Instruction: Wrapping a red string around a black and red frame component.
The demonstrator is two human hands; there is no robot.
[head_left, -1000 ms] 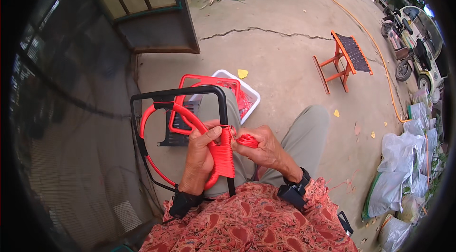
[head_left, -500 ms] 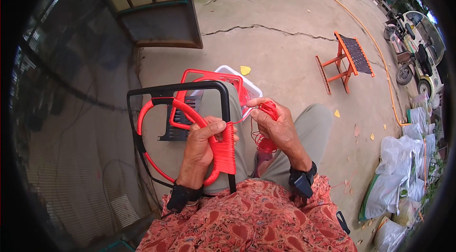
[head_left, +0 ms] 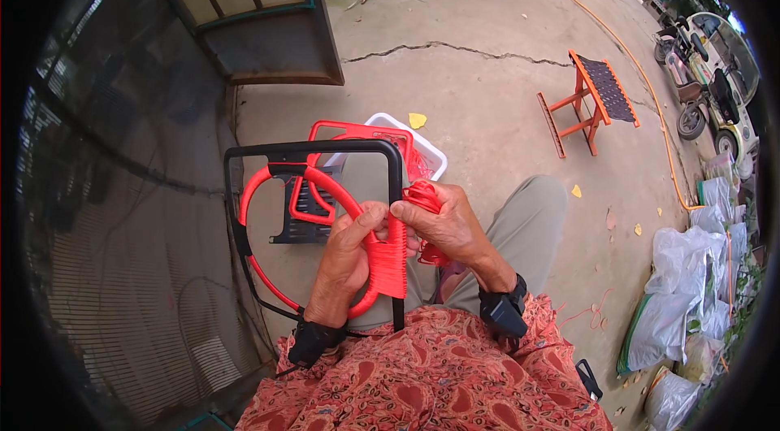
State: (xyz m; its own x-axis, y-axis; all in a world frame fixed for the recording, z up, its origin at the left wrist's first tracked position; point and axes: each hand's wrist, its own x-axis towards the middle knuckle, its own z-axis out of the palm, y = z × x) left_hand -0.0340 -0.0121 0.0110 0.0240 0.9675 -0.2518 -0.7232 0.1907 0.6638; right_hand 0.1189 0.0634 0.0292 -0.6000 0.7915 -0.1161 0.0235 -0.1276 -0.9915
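A black square-cornered frame point(head_left: 309, 147) with a red ring point(head_left: 262, 268) inside it leans over my left thigh. Red cord is wound in tight rows, forming a wrapped band point(head_left: 388, 270) that joins the ring to the frame's right bar. My left hand point(head_left: 345, 256) is closed round the ring just above this band, its thumb on top. In my right hand point(head_left: 455, 224) is a bundle of red cord point(head_left: 422, 195); that hand's thumb touches the black bar at the upper end of the winding. The fingertips of both hands meet behind the bar, partly hidden.
Beyond my left knee stands a white basin point(head_left: 431, 151) with a red frame point(head_left: 325, 129) and red strands, beside a dark slatted plastic piece point(head_left: 296, 228). An orange folding stool point(head_left: 593, 102) stands to the right. Filled bags point(head_left: 678, 277) line the right side; an open door point(head_left: 268, 49) is at left.
My right hand has moved left with the cord bundle, from apart to against the bar. The stretched length of cord between the hands no longer shows. The frame has shifted slightly right.
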